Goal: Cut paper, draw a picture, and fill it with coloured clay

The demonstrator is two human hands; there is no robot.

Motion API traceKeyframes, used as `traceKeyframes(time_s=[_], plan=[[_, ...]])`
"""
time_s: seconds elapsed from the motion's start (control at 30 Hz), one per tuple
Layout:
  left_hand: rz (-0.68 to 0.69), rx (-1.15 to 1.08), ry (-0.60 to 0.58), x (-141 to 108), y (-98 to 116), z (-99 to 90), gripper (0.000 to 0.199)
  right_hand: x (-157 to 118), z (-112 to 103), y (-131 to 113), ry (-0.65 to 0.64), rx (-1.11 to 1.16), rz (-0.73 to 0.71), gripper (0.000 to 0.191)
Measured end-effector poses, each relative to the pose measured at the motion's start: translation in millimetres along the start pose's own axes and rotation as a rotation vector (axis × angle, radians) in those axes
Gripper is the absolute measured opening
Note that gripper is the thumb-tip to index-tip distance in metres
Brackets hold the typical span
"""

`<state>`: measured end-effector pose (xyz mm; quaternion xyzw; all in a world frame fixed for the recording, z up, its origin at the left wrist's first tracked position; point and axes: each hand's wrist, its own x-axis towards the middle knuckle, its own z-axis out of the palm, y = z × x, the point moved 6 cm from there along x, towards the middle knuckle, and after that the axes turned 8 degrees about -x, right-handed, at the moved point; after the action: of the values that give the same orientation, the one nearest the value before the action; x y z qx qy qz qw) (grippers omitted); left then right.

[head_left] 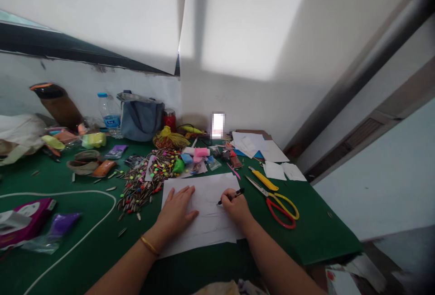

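A white sheet of paper (210, 229) with faint drawn lines lies on the green table, and another sheet shows beneath its right edge. My left hand (178, 209) rests flat on the paper's left side, fingers spread, with a gold bangle on the wrist. In my right hand (236, 204) is a black pen (239, 192), its tip at or just above the paper's surface; I cannot tell if they touch. Scissors (277, 202) with red and yellow handles lie to the right of that hand, beside a yellow utility knife (264, 179).
Sunflower seeds and colourful beads (149, 181) are heaped left of the paper. Behind stand a blue bag (141, 120), a water bottle (109, 113) and a red jar (169, 120). A white cable (91, 222) curves across the left. The table's right edge (335, 209) drops off.
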<state>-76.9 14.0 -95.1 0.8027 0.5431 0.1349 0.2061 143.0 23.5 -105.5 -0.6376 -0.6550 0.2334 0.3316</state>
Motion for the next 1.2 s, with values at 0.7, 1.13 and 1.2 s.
traceKeyframes(time_s=[0.7, 1.13, 1.2], plan=[[0.008, -0.007, 0.016, 0.8, -1.1, 1.5, 0.073, 0.7, -7.2, -2.9, 0.075, 0.047, -0.011, 0.016], [-0.002, -0.016, 0.000, 0.8, -1.0, 0.8, 0.074, 0.9, -5.7, -2.9, 0.042, 0.042, -0.002, 0.016], [0.001, -0.013, -0.001, 0.6, -0.6, 0.9, 0.075, 0.7, -5.1, -2.9, 0.027, 0.056, 0.005, 0.015]])
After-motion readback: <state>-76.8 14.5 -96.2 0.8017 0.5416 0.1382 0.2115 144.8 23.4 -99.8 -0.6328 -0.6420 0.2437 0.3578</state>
